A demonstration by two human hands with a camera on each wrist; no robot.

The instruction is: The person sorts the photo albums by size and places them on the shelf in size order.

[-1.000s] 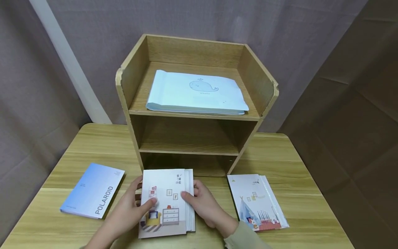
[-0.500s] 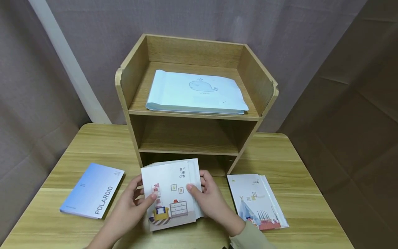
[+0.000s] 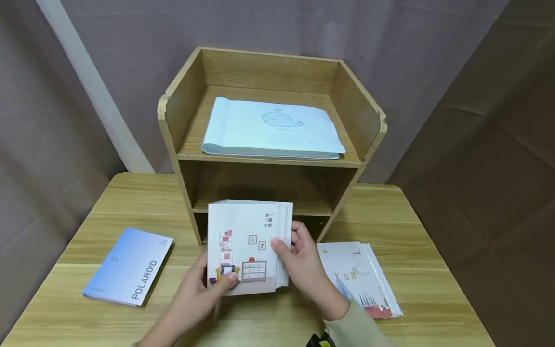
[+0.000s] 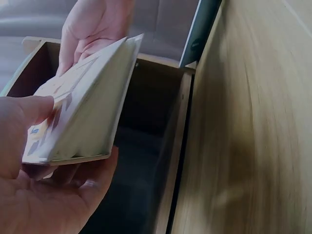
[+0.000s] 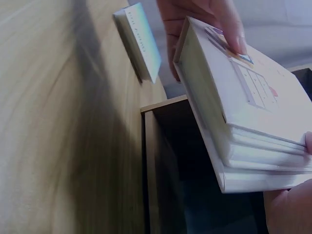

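Observation:
A thick white photo album (image 3: 243, 221), its cover printed with a yellow armchair and a chest of drawers, is held up in front of the wooden shelf (image 3: 264, 164). My left hand (image 3: 201, 291) grips its left side, thumb on the cover and fingers underneath. On the opposite side my right hand (image 3: 308, 265) holds the layered spine edge, thumb on top. The left wrist view shows the cream page block (image 4: 92, 112) between the covers, with left fingers beneath it. In the right wrist view the stepped white spine (image 5: 253, 151) shows above the table.
A blue POLAROID album (image 3: 130, 267) lies on the table (image 3: 73, 318) at left. Another white album (image 3: 360, 274) with a tent picture lies at right, partly behind my right forearm. A large whale-print album (image 3: 273, 127) rests on the shelf's top level.
Both hands have raised the white album off the table and carried it forward and slightly right; it now overlaps the shelf's lower openings. The other albums have stayed in place.

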